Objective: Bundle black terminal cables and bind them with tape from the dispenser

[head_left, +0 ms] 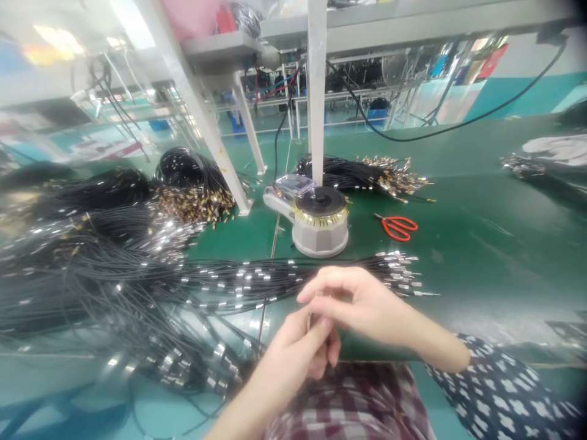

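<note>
My left hand (300, 345) is closed low in front of my body, thumb pressed against the curled fingers. Over it arches my right hand (362, 302), its thumb and fingertips pinched together at the left hand's grip. Whatever is between them is small and mostly covered by the fingers; I cannot make out what it is. Just beyond the hands lies a long bundle of black cables (238, 281), with silvery connector ends (403, 275) pointing right. Behind that bundle stands a round grey-white tape dispenser (321, 235) with yellowish strips around its black top.
Red-handled scissors (398, 227) lie right of the dispenser. Coiled black cables (183, 168) with gold connectors (197, 205) pile up at left. Another cable bundle (343, 174) lies behind the dispenser. White shelf posts (316, 91) rise from the green table (468, 244). Loose cables hang over the front edge.
</note>
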The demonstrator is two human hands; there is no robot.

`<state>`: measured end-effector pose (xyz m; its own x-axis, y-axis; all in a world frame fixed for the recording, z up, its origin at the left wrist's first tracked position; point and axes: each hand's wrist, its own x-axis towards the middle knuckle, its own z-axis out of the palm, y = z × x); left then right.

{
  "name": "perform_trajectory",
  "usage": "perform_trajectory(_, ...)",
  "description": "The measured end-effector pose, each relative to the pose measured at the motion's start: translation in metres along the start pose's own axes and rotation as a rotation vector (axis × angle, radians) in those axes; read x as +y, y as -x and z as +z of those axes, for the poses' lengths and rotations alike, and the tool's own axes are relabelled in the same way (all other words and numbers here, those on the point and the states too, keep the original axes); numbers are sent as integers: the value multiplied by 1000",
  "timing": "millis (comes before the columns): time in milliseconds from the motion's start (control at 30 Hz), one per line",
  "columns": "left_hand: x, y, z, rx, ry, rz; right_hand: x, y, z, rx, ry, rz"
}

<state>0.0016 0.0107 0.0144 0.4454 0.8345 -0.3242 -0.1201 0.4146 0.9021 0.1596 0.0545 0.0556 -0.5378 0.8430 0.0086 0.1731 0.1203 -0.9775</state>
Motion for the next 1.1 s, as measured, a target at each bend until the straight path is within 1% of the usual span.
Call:
perform_trajectory(67,0,2,1,0,18,-31,1,-2,4,-60,-10,-21)
perform_trajectory(167,-3,0,1,47,72,-47,6,-5,6,-124,2,34)
perform_trajectory(233,-6,-2,1,83,88,-58,8,-6,6,-131,58,76)
perform_trajectory(300,-9,-3,-1,91,90,-53,9,-6,3,-131,116,88)
perform_trajectory(367,-10,-3,-5,42,93,-27,8,-5,0,-145,96,94)
perform_trajectory(433,-10,-1,-12,-67,115,2,8,-5,-5,-190,-15,129)
perform_trajectory(500,-9,2,-18,-184,132,0,8,-6,-9,-246,-150,170)
perform_trajectory(533,-8,3,-21,-225,130,-6,9,-6,-11,-269,-199,179)
perform_trajectory(567,-8,4,-22,-238,114,-9,11,-8,-12,-277,-230,179)
perform_trajectory(633,-7,6,-22,-185,54,7,17,-10,-13,-242,-260,169)
perform_trajectory(767,-8,5,-12,52,-7,71,26,-12,-5,-74,-334,159)
perform_trajectory(833,-11,4,-6,142,-8,107,27,-11,1,6,-346,153)
perform_trajectory(900,-13,3,-1,211,-10,140,26,-9,7,76,-303,154)
perform_trajectory(1033,-17,3,-1,306,-8,189,20,-6,9,133,-232,169)
perform_trajectory(1100,-18,5,-4,365,-52,249,19,-8,6,147,-226,174)
